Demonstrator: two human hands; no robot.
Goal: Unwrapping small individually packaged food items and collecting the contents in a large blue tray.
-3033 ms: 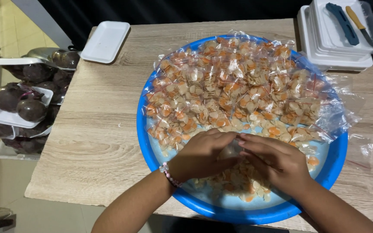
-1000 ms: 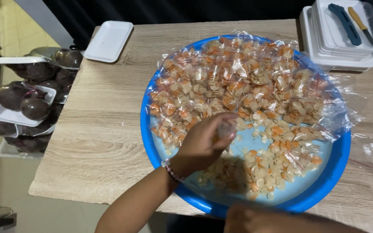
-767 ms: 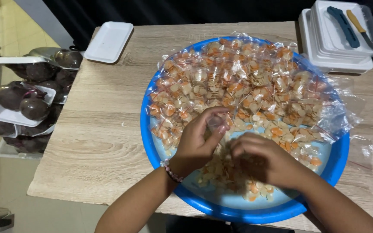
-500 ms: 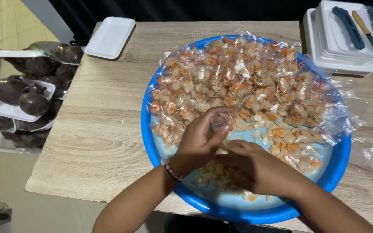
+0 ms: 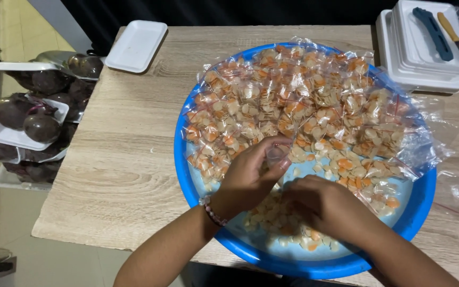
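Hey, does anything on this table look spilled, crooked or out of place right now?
Nothing is spilled. The loose pale and orange pieces and filled small bags all lie inside the blue basin. One empty clear bag lies outside it on the wooden table, at its right rim.

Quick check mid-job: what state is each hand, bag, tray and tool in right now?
Left hand: holding a small clear bag, mouth open.
Right hand: palm down on the loose pieces.
Blue basin: partly filled.
Filled bags: piled at the far side.
White tray: empty.
Tray stack: two tools on top.
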